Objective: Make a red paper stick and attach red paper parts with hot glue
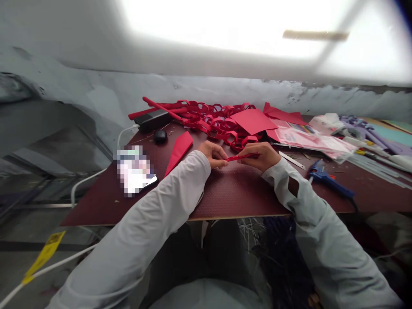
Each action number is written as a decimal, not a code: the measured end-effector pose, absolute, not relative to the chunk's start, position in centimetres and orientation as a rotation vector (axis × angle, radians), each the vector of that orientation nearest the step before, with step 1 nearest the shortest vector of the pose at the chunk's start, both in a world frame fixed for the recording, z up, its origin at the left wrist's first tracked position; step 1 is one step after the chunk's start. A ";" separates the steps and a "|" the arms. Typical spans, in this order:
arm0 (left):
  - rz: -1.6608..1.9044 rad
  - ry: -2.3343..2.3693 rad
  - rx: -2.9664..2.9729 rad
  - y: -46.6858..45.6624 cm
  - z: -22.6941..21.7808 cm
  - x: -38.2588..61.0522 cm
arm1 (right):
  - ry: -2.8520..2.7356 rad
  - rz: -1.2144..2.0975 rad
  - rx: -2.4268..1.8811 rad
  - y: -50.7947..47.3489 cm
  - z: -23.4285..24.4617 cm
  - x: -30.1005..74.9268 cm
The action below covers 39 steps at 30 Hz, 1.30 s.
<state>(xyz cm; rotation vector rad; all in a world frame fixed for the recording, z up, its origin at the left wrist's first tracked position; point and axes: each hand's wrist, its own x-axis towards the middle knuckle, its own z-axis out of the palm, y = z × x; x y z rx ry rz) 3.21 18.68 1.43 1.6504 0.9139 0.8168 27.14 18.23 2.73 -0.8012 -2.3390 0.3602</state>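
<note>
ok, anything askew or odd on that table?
Nothing damaged. Both hands, left hand and right hand, hold a red paper strip. The red paper chain lies in a tangled heap, and the blue glue gun lies on its side near the table edge.

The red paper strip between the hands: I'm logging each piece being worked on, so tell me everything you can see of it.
The red paper strip is narrow, thin and flat, the same red as the paper chain behind it. It lies roughly level, just above the dark red table, stretched between both hands. The left hand pinches its left end, and the right hand holds its right end, whose tip is hidden under the fingers. Whether it touches the table cannot be told.
</note>
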 end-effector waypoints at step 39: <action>0.828 1.050 1.726 18.5 1.2 3.3 | -2.352 0.188 -0.595 17.8 2.3 25.6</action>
